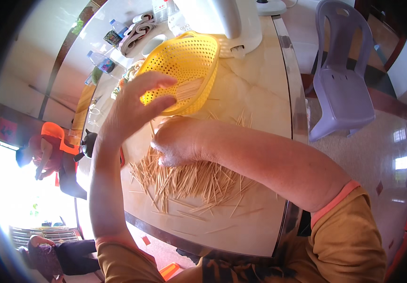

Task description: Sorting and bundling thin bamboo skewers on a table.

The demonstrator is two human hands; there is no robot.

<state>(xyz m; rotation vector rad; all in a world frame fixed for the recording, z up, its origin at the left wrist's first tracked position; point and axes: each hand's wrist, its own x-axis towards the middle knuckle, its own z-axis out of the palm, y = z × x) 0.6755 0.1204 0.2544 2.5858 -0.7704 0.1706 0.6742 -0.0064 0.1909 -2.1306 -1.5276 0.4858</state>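
Note:
My left hand hovers at the near left rim of a yellow perforated plastic basket. Its thumb and fingers are apart, with nothing between them. Inside the basket lies a bundle of thin wooden sticks, roughly aligned. My right hand reaches across to the upper left of a loose pile of similar wooden sticks on the table. Its fingers are curled, and a short length of stick shows upright at the fingertips. How many it holds is hidden by the hand.
The pale marble-patterned table has stray sticks around the pile. Behind the basket stand a white appliance and plastic bottles. A dark teapot is at the left, a purple plastic chair at the right. Two people are farther left.

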